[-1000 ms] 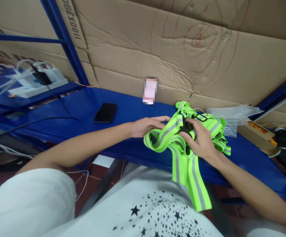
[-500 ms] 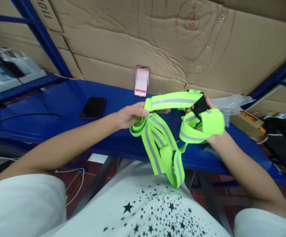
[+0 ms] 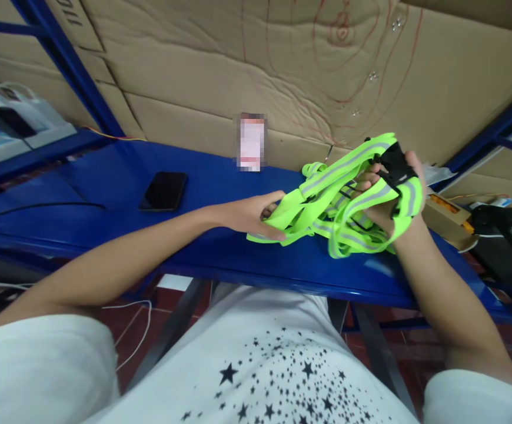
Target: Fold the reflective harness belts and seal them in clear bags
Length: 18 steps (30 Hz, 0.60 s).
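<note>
A neon-green reflective strap harness [image 3: 322,182] with grey stripes stretches between my hands above the blue table. My left hand [image 3: 256,215] is closed around the looped straps at its left end. At the right end, my right hand [image 3: 391,200] grips the straps beside a black plastic buckle [image 3: 396,165], and one green loop passes over that wrist. Bunched straps hang low between the hands, close to the tabletop; whether they touch it I cannot tell. Parts of my right fingers are hidden behind the straps and buckle.
On the blue table [image 3: 212,259] lies a dark phone [image 3: 164,191]. Another phone [image 3: 250,141], its screen lit, leans on the cardboard wall [image 3: 185,70]. At the right are a clear plastic bag [image 3: 435,174] and an open cardboard box [image 3: 450,224]. White power strips [image 3: 26,129] sit at the left.
My right hand has moved up and to the right with the buckle. The straps that hung below the table edge are now drawn up over the table, and my left hand has shifted slightly right.
</note>
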Tool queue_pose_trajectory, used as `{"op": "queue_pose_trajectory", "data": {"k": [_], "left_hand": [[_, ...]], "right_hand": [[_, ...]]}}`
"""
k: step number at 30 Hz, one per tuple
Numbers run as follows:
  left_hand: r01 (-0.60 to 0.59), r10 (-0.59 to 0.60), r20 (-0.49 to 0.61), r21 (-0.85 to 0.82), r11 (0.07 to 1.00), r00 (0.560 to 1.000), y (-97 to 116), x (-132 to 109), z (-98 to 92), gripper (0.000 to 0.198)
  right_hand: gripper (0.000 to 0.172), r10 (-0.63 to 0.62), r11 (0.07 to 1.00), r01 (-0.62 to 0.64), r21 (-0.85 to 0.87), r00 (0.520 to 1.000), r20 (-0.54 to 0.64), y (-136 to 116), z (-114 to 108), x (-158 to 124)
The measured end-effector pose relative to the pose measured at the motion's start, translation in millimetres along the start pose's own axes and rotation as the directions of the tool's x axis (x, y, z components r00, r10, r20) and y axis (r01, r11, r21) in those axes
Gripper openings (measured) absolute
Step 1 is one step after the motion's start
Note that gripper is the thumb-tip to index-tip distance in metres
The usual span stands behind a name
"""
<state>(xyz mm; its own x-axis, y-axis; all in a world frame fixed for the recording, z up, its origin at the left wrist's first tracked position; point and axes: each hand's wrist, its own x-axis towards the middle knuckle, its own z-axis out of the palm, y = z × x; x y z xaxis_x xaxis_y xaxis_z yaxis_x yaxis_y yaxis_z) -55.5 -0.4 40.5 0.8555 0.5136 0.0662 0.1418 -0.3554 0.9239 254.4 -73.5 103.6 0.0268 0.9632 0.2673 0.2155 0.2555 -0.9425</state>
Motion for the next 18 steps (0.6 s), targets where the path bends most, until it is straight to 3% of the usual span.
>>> {"op": "queue_pose_trajectory", "data": {"k": [3,6,9,12,14,16,18], "left_hand": [[-0.083,0.121,-0.157,0.228,0.97,0.98,-8,3,-2.3,0.076],[-0.035,0.196,-0.284,0.485,0.874,0.939,-12,4,-11.4,0.08],[-0.046,0.238,-0.276,0.56,0.827,0.931,-16,5,-17.5,0.082],[-0.11,0.257,-0.201,0.548,0.829,0.945,-22,7,-15.0,0.094],[-0.113,0.238,-0.15,0.569,0.814,0.96,-25,8,-9.5,0.1],[-0.049,0.183,-0.142,0.647,0.761,0.973,-25,8,-3.7,0.101],[0.081,0.121,-0.215,0.74,0.668,0.969,-23,9,-1.5,0.083]], "right_hand": [[0.063,-0.062,0.997,0.064,0.044,0.997,-0.04,-4,1,-2],[0.068,-0.072,0.992,0.077,0.101,0.996,-0.051,-4,1,-3],[0.065,-0.071,0.962,0.089,0.257,0.994,-0.08,2,1,0],[0.042,-0.095,0.844,0.15,0.515,0.987,-0.131,8,7,6],[0.037,-0.081,0.767,0.151,0.624,0.987,-0.139,11,13,8],[0.035,-0.055,0.739,0.132,0.661,0.989,-0.136,11,17,8],[0.036,-0.061,0.755,0.141,0.641,0.988,-0.144,10,16,7]]}}
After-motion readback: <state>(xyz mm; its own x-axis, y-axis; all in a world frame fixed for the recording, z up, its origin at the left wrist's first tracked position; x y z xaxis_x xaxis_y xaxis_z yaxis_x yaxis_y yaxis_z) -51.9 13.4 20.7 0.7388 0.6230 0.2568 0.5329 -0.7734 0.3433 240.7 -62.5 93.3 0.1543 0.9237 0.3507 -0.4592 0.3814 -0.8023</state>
